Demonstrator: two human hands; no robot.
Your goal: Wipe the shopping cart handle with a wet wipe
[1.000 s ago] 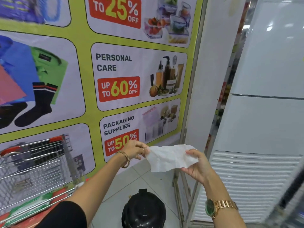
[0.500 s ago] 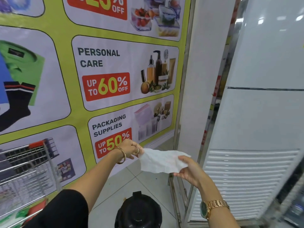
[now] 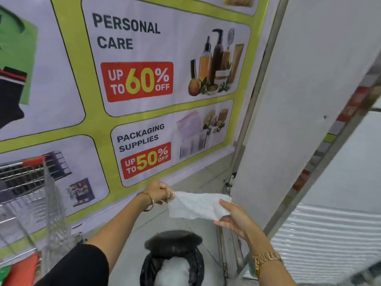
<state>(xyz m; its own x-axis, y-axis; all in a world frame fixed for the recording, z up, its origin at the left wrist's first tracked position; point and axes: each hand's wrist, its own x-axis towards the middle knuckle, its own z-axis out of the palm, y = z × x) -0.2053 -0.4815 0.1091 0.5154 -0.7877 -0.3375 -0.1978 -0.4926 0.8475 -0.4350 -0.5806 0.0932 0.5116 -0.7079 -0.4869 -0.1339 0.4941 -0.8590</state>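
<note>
A crumpled white wet wipe [image 3: 198, 207] is stretched flat in the air between two hands, directly above a black bin lined with a dark plastic bag [image 3: 173, 259]. The left hand [image 3: 159, 193], with a gold bangle, pinches the wipe's left corner between closed fingertips. The right hand [image 3: 233, 216], with a gold watch, grips its right edge. A silver wire shopping cart with red trim [image 3: 31, 195] stands well left of the bin.

Two hands [image 3: 159, 193] [image 3: 235, 217], one wet wipe [image 3: 198, 206], one cart [image 3: 31, 195] (partly visible), one bin [image 3: 175, 263].
</note>
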